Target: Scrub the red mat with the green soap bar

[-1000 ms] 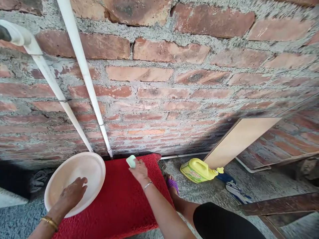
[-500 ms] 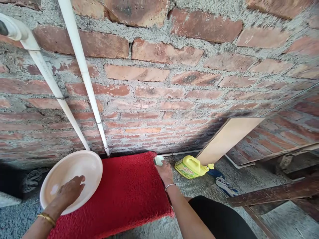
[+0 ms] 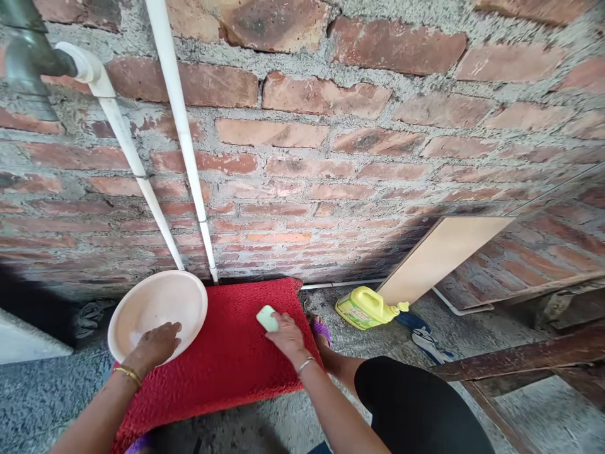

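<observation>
A pale green bar of soap (image 3: 267, 318), rounded at the corners, is in my right hand (image 3: 286, 334). The fingers close on its near end, just over the red shaggy mat (image 3: 231, 340); whether it touches the pile I cannot tell. My left hand (image 3: 158, 345), fingers stretched out and apparently holding nothing, is over the near right side of a pale pink basin (image 3: 186, 293). That basin stands at the mat's left end, tilted a little towards me. Part of its near rim is hidden by my left wrist.
A yellow detergent jug (image 3: 363, 309) lies to the right of the mat, beside a leaning board (image 3: 439, 258). White pipes (image 3: 182, 126) run down the brick wall, with a tap (image 3: 31, 69) at upper left. A wooden frame (image 3: 520, 359) is at lower right.
My right hand has brought the soap from beyond the mat's right edge leftward over the mat. My left hand stays over the basin. The view has shifted, bringing the tap into sight.
</observation>
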`<move>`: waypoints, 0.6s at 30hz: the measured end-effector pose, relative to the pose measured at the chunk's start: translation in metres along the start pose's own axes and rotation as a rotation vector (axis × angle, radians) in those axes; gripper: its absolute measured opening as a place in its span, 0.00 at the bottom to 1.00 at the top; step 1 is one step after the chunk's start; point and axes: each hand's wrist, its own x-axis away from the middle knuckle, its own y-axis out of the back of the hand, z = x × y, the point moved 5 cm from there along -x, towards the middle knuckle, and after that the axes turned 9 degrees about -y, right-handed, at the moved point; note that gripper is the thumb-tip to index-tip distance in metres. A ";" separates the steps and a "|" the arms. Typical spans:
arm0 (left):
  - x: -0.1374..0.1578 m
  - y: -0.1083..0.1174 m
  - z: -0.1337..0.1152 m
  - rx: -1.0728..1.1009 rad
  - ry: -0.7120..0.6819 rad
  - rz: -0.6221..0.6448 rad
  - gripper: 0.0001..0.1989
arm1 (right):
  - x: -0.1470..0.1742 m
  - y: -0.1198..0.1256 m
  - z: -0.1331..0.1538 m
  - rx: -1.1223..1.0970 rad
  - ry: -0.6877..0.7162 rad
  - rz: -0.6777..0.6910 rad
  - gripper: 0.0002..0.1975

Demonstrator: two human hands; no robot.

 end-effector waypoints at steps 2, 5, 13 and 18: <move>0.002 0.000 -0.001 -0.005 -0.017 -0.002 0.22 | 0.000 0.022 -0.043 -0.013 -0.165 -0.057 0.25; 0.005 0.003 -0.003 0.013 -0.012 0.002 0.22 | 0.007 0.038 -0.073 -0.003 -0.327 -0.141 0.24; 0.016 0.011 -0.025 -0.009 -0.038 0.060 0.22 | 0.063 -0.054 0.092 0.050 0.193 0.040 0.28; 0.019 -0.001 -0.036 -0.038 -0.069 0.042 0.22 | 0.069 -0.052 0.076 0.083 0.230 0.083 0.28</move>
